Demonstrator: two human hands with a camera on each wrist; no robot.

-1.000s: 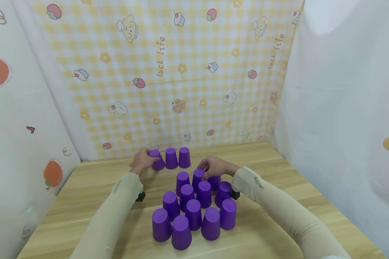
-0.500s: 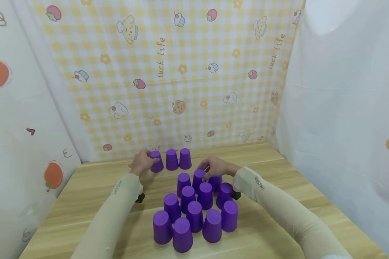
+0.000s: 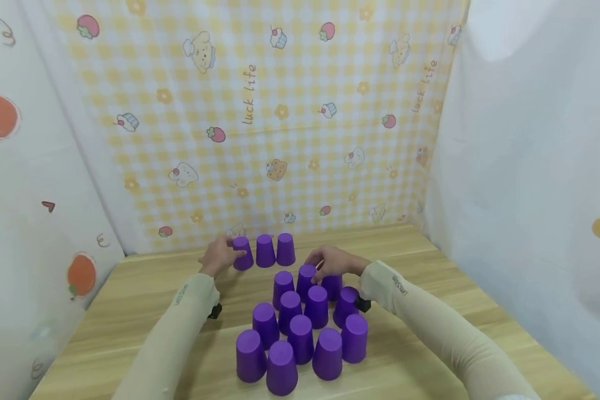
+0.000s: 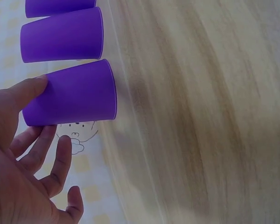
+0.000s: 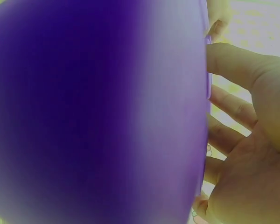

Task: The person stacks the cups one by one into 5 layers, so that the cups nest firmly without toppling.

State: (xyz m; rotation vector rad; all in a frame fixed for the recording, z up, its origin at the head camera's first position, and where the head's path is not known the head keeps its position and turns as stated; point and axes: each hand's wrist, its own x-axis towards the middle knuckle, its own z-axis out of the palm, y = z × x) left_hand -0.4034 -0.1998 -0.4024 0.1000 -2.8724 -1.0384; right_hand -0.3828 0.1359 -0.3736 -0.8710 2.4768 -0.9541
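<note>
We find the left-hand cup [image 4: 77, 95] of the rear row upside down at the back of the desk [image 3: 145, 300], its wide rim downward, presumably for a steady footing. The person's left hand [image 3: 219, 255] pinches it near the narrow top: thumb on one side, fingers opposite, the spare ones spread. We judge that this light grip allows small nudges into line with the middle cup [image 3: 265, 251] and the end cup [image 3: 286, 250], standing just beside it.

Nearer us, the right hand [image 3: 335, 260] has thumb and fingers around the top of another cup [image 3: 304, 287], likely from above to avoid its neighbours; its fingertips are hidden. Around and in front stands a cluster of purple cups [image 3: 300, 340], also inverted. Behind everything hangs a yellow-checked cloth [image 3: 300, 139].
</note>
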